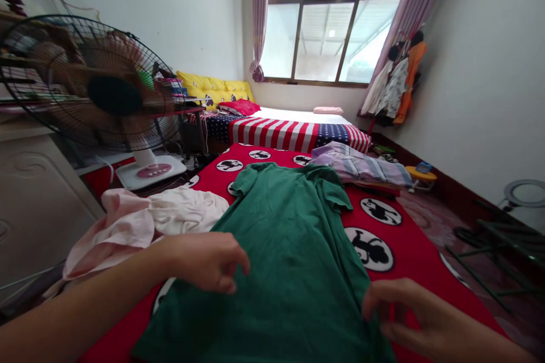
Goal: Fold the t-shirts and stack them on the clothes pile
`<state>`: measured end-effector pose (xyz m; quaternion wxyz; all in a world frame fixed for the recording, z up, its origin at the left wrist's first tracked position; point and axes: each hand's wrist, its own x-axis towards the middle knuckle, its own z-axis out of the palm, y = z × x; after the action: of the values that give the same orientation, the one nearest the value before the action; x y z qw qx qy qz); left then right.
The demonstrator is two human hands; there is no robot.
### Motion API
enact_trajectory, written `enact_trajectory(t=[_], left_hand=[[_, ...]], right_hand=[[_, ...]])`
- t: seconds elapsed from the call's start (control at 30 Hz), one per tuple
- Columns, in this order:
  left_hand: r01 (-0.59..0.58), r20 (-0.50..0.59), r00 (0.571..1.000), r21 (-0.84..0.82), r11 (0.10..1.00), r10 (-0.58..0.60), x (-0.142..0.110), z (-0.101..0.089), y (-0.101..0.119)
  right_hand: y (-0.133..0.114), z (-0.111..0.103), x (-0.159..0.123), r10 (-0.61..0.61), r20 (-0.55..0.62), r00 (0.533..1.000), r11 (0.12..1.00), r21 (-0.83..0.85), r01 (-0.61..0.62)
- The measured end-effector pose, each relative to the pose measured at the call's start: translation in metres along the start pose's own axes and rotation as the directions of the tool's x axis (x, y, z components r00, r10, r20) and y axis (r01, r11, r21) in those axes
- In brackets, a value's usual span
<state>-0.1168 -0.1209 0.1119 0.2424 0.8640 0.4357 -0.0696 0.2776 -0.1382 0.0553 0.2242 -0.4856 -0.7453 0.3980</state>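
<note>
Your left hand (208, 261), half-open, visibly empty, is over the green shirt (285, 227), centre to lower centre. Your right hand (413, 315), half-curled, is at its edge; grip indeterminable. Shirt spread out, sleeves outward; creases unsmoothed.

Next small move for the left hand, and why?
Probably press the left hand flat on the green T-shirt and smooth outward: creases still mark the spread cloth, and that hand is over it with thumb and fingers apart.
</note>
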Motion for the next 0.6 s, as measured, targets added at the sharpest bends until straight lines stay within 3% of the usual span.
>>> enact_trajectory(t=[0.07,0.13,0.23,0.3,0.4,0.47,0.53,0.6], left_hand=[[-0.088,-0.065,0.994,0.028,0.996,0.089,0.038,-0.01,0.009],[-0.107,-0.16,0.98,0.073,0.992,0.117,0.084,-0.01,0.013],[0.036,-0.425,0.905,0.093,0.995,0.007,0.153,0.011,0.01],[0.115,-0.509,0.858,0.065,0.991,-0.066,0.186,0.033,0.005],[0.122,-0.553,0.83,0.068,0.99,-0.064,0.21,0.061,-0.004],[0.097,-0.569,0.821,0.074,0.992,-0.038,0.213,0.07,-0.009],[0.073,-0.573,0.819,0.061,0.995,-0.025,0.211,0.073,-0.011],[0.065,-0.581,0.814,0.041,0.997,-0.029,0.209,0.071,-0.012]], right_hand=[[-0.011,-0.002,0.031,-0.021,0.091,0.996,0.999,-0.045,0.025],[-0.018,0.004,0.065,-0.067,0.027,0.997,0.998,0.0,0.067],[-0.018,0.022,0.113,-0.101,-0.135,0.986,0.991,0.078,0.112],[-0.014,0.036,0.14,-0.163,-0.202,0.966,0.986,0.012,0.169],[0.0,0.048,0.168,-0.34,-0.194,0.92,0.916,-0.292,0.276],[0.017,0.046,0.177,-0.373,-0.137,0.918,0.825,-0.502,0.26],[0.04,0.034,0.178,-0.306,-0.147,0.94,0.752,-0.643,0.144],[0.065,0.013,0.173,-0.203,-0.246,0.948,0.694,-0.719,-0.038]])
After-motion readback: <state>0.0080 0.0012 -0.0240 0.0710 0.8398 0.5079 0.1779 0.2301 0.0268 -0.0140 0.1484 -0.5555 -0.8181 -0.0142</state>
